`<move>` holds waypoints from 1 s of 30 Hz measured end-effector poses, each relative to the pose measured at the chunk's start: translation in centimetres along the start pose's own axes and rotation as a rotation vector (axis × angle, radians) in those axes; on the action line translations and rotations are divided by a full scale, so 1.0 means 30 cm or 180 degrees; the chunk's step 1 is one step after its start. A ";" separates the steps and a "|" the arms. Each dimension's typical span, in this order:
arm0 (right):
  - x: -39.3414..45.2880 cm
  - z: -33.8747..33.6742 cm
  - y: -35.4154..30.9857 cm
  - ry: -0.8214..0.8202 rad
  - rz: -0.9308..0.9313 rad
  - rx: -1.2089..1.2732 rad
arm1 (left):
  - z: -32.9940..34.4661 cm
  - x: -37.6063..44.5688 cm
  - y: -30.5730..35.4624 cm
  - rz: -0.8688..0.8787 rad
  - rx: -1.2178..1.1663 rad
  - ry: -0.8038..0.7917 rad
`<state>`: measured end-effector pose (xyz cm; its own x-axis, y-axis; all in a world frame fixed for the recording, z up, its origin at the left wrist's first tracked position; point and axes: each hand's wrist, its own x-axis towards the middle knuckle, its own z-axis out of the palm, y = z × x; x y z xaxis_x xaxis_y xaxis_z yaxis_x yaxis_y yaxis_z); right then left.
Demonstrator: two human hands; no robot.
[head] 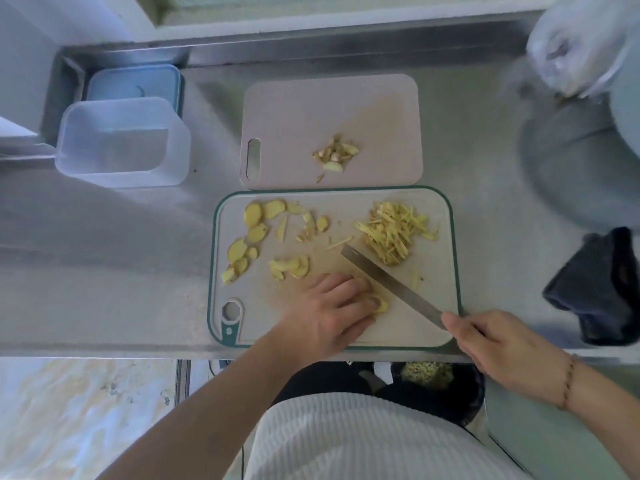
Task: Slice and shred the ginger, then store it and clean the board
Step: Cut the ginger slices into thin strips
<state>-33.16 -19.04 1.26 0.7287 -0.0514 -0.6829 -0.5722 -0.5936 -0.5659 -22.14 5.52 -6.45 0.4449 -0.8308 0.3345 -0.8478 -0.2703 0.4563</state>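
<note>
Steel counter [104, 237], green-rimmed board [398, 327]: shreds [394, 230] piled, slices [249, 233] uncut; left hand [329, 313] pins ginger (fingers curled), right hand [498, 344] grips knife [388, 282]; storing, cleaning pending.

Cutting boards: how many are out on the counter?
2. A green-rimmed board lies nearest the person, holding the ginger slices and shreds. A plain pinkish board lies just behind it, carrying a small pile of ginger scraps.

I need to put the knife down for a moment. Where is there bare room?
Bare counter lies left of the green-rimmed board, below the clear container. The pink board is bare beside the ginger scraps. Crowded: the green-rimmed board's slices and shreds.
</note>
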 end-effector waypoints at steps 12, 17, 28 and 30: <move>0.074 -0.023 -0.098 -0.0134 0.0055 0.0235 | 0.054 -0.001 0.057 -0.0485 -0.0141 0.0323; 0.050 -0.021 -0.093 0.0003 -0.0001 0.0165 | 0.048 -0.007 0.064 -0.0665 -0.0169 0.0508; -0.004 0.090 -0.092 0.0173 -0.0268 -0.0190 | 0.053 -0.043 0.061 -0.0427 -0.0159 0.0418; 0.000 0.089 -0.087 0.0190 -0.0253 -0.0198 | 0.048 -0.041 0.069 -0.0450 -0.0158 0.0444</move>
<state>-32.67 -15.34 1.49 0.7930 -0.0488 -0.6073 -0.4886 -0.6463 -0.5862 -24.86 5.27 -7.10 0.5972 -0.7098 0.3735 -0.7602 -0.3523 0.5459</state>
